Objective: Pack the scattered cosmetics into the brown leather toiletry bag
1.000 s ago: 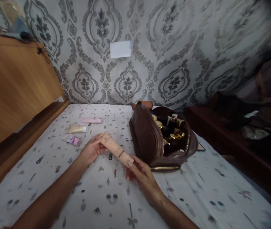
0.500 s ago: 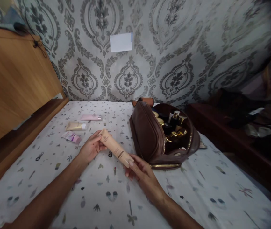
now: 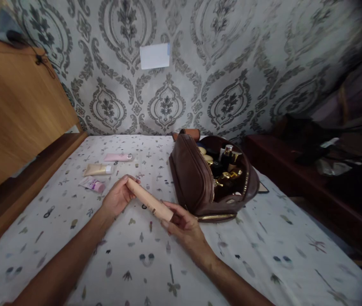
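A peach-coloured cosmetic tube (image 3: 149, 199) is held slantwise between both hands above the patterned sheet. My left hand (image 3: 118, 196) pinches its flat upper end. My right hand (image 3: 185, 225) grips the capped lower end between thumb and fingers. The tube is turned edge-on, so its printed face is mostly out of sight. Just right of my right hand stands an open brown makeup bag (image 3: 193, 174), with bottles and gold-coloured items inside. Left of my left hand lie a pink tube (image 3: 117, 157), a beige tube with a white cap (image 3: 98, 170) and a purple-and-white tube (image 3: 92, 184).
White sheet (image 3: 142, 263) with small prints covers the surface. A wooden cabinet (image 3: 21, 114) borders the left side. Behind is patterned wallpaper with a white card (image 3: 154, 56). At the right, a dark red ledge (image 3: 283, 187) carries dark items. A flat dark-edged object (image 3: 263, 188) lies beside the bag.
The peach tube has been rotated about its length, hiding the printed face that showed before. Both hands still hold it. The whole view has shifted slightly.
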`<state>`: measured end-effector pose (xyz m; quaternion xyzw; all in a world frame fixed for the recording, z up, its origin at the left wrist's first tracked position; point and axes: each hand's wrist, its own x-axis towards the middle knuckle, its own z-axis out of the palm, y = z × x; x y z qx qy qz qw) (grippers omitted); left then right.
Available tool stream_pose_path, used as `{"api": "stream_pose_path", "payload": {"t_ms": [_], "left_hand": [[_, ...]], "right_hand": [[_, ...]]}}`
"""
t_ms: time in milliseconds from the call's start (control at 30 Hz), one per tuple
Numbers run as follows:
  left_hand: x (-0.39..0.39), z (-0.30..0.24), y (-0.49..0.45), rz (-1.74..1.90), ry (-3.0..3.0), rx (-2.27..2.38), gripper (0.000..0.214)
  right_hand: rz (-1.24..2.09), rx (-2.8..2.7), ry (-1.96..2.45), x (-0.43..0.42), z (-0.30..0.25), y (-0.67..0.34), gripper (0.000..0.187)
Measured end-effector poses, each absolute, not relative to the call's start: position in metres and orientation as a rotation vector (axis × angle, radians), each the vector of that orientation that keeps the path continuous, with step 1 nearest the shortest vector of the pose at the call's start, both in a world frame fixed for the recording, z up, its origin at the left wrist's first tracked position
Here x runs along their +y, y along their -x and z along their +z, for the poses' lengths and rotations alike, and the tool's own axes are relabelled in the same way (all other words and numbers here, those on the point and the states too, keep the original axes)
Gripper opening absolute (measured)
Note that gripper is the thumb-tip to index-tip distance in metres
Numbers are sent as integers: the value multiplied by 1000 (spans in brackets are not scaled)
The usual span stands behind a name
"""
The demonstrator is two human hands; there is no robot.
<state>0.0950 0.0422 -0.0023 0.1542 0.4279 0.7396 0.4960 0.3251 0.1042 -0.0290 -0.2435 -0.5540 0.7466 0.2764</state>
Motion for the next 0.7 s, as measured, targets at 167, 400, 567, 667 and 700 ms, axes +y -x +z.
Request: {"api": "stream_pose_path", "payload": {"t_ms": [167, 400, 567, 667, 700], "left_hand": [[41, 0, -97, 1797, -445, 956, 20], [37, 6, -104, 1795, -543, 954, 28], [34, 12, -107, 1791, -541, 960, 42], [32, 14, -107, 1764, -590, 972, 50], [31, 15, -107, 1748, -611, 978, 52]], "right_hand": [[1971, -1538, 618, 105, -30, -326, 48], [1613, -1775, 495, 103, -25, -327, 34], [1849, -1674, 598, 99, -19, -326, 48], [2072, -1576, 629, 100, -15, -325, 57], [2124, -1532, 623, 100, -14, -325, 56]]}}
